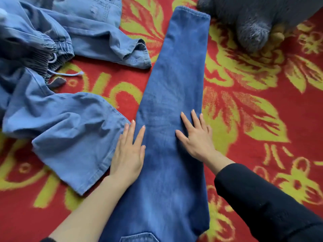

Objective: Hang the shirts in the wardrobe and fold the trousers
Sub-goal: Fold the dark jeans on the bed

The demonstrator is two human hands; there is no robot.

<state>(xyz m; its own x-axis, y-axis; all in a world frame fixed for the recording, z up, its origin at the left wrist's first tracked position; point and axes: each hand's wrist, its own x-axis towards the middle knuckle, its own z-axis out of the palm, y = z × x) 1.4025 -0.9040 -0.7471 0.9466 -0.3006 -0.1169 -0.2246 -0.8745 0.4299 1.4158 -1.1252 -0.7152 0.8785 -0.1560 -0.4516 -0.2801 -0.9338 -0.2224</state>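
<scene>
Left hand (128, 154): lying palm down, fingers straight and slightly spread, pressing on the left edge of the dark blue trousers (174, 84). Nothing grasped. Right hand (197, 137): likewise flat, fingers fanning out, pressing on the same trousers nearer their right edge. No grasp there either. The right arm is wearing a black sleeve (262, 198); the left forearm is showing bare.

The dark blue trousers are lying flat with one leg stacked on the other, running as a long strip from the bottom of the view up to their hem at the top, the two hands sitting about midway along it.

Just beside the left hand, touching its outer fingers, a leg of the light blue trousers (61, 123) is spreading out rumpled. The rest of that pale denim is heaping up at the left, an elastic waistband and a white drawstring (66, 74) showing.

Everything is resting on a red blanket with yellow flower patterns (262, 110). A grey fuzzy garment (253, 20) is sitting at the top right, apart from the trousers.
</scene>
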